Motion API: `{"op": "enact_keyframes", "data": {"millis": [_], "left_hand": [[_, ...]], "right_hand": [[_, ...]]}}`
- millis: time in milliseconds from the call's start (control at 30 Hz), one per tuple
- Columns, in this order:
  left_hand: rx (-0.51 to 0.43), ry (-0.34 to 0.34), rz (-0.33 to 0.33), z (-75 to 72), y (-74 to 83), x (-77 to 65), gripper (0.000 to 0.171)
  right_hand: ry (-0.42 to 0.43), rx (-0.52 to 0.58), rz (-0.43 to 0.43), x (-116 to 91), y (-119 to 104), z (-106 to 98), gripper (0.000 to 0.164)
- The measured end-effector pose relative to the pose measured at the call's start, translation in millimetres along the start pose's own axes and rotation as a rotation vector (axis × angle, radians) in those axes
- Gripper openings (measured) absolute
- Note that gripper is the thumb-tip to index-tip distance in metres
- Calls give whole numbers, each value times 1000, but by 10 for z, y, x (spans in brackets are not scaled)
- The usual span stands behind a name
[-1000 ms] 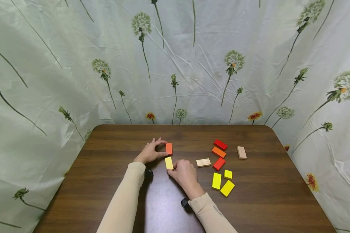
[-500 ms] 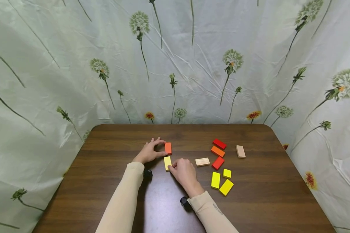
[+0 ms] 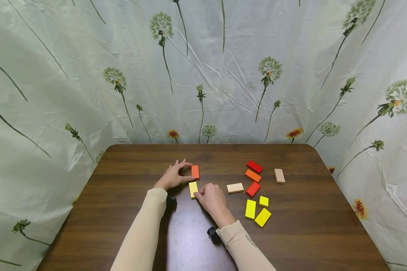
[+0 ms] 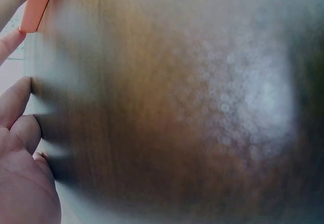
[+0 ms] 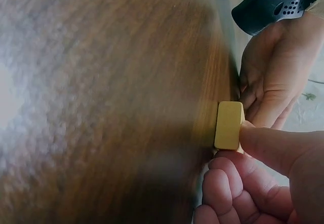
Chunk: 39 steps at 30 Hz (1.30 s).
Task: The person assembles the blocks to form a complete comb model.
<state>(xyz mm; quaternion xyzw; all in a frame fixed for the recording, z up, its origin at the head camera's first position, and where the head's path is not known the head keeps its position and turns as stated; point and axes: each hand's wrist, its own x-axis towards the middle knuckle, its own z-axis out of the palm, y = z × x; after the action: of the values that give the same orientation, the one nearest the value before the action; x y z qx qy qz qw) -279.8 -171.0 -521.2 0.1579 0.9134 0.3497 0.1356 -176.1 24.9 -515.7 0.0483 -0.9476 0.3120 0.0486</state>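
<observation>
My left hand (image 3: 173, 177) lies at the left of an orange-red block (image 3: 195, 172), its thumb and index finger at the block's two ends. Part of this orange-red block (image 4: 38, 6) shows between the fingers in the left wrist view. Just below it on the table lies a pale yellow block (image 3: 192, 189), with a small gap between the two. My right hand (image 3: 214, 201) holds the yellow block at its lower right. In the right wrist view the thumb rests on top of the yellow block (image 5: 229, 125), with the other fingers curled against its side.
Right of my hands lie a ribbed wooden block (image 3: 235, 188), a dark red block (image 3: 254, 166), an orange block (image 3: 253, 175), a red block (image 3: 253, 189), several bright yellow blocks (image 3: 250, 209) and a beige block (image 3: 279, 176). A flowered curtain (image 3: 203, 67) hangs behind the brown table (image 3: 308, 233).
The yellow block has shifted slightly left under my right hand. My right thumb has moved from its lower end onto its right side and top. The left hand keeps its place.
</observation>
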Motion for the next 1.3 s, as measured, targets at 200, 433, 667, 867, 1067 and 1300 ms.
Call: {"op": "enact_keyframes", "data": {"millis": [200, 433, 667, 867, 1067, 1300], "left_hand": [[-3, 2, 4, 5, 6, -10, 60], [-19, 0, -10, 0, 3, -17, 60], [-2, -5, -11, 0, -1, -13, 60], [13, -7, 5, 7, -22, 2, 59], [3, 6, 7, 2, -35, 0, 58], [-34, 8, 8, -17, -24, -28, 57]], "right_hand": [[-15, 12, 28, 10, -11, 24, 22], [-25, 12, 45, 33, -38, 21, 22], [-24, 18, 39, 58, -48, 27, 21], [-25, 28, 46, 69, -41, 29, 21], [-10, 35, 54, 57, -30, 29, 22], [9, 46, 76, 52, -21, 31, 24]]}}
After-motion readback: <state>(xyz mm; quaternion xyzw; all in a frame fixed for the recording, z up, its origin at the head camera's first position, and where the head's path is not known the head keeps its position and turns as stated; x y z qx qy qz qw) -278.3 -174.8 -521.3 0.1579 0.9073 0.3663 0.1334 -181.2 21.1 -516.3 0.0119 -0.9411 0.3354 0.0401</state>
